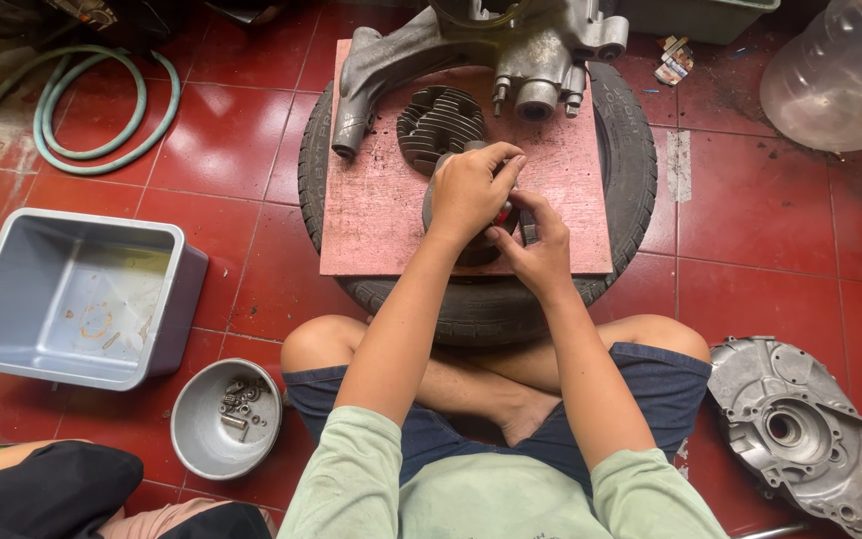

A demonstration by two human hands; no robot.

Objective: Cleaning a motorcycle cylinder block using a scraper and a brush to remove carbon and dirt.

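Dark part (471,250) half-hidden under hands (501,205)

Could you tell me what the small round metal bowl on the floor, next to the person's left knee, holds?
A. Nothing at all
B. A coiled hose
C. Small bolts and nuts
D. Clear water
C: the round metal bowl holds a small heap of bolts and nuts lying on its bottom, beside the grey plastic tub.

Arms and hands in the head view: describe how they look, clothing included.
Both forearms are bare, with short pale green sleeves ending above the elbows. The left hand and right hand wear no gloves; no rings, watch or bracelet are visible. Dark blue shorts show below.
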